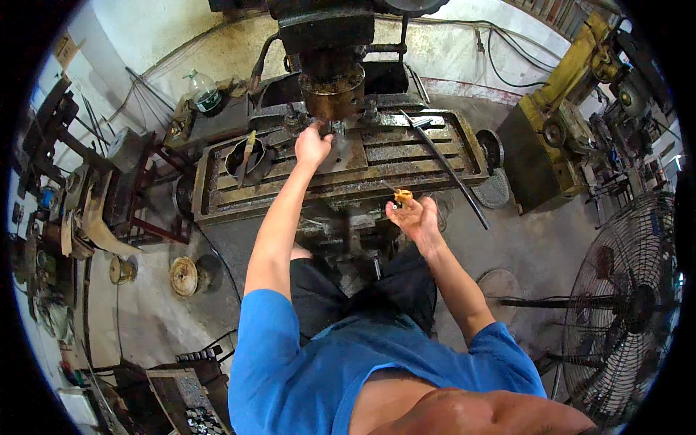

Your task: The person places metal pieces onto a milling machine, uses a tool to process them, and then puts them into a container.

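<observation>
My left hand (313, 148) reaches in just below the machine's round, rusty spindle head (333, 94). Its fingers are curled closed at the fixture there, and what they hold, if anything, is hidden. In front of the slotted machine table (413, 174), my right hand (418, 217) is turned partly palm up. Its fingers are closed on a small yellow-orange piece (403, 196) with a thin dark tip pointing toward the table; its exact kind is unclear. Metal chips lie in the table's slots.
A long dark bar (453, 174) lies over the table's right side and sticks out past its front edge. A dark container with a brush-like handle (249, 156) stands on the left. A large fan (631, 304) is at right, a plastic bottle (204, 94) at back left.
</observation>
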{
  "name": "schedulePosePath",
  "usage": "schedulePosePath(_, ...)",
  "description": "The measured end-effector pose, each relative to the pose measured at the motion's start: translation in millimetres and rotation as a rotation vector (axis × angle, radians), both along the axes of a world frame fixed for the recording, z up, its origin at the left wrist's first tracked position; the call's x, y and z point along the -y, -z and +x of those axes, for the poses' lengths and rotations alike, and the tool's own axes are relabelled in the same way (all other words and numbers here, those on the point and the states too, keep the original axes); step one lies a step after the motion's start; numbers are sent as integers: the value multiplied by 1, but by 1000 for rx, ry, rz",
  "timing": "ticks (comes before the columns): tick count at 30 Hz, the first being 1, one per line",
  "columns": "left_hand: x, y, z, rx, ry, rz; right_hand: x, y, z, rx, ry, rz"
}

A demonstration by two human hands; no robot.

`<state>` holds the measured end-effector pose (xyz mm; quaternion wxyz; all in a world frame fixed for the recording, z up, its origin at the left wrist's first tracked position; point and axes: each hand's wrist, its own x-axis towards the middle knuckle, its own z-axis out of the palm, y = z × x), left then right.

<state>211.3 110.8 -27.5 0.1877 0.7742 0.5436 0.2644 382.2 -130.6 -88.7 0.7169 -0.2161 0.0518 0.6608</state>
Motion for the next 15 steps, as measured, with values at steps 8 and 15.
schedulePosePath(8,-3,-5,-6,-5,69,-42,15,-4,-6,414,-107,11)
schedulePosePath(15,-6,-5,19,-112,46,-24,44,-137,83,1449,-184,299)
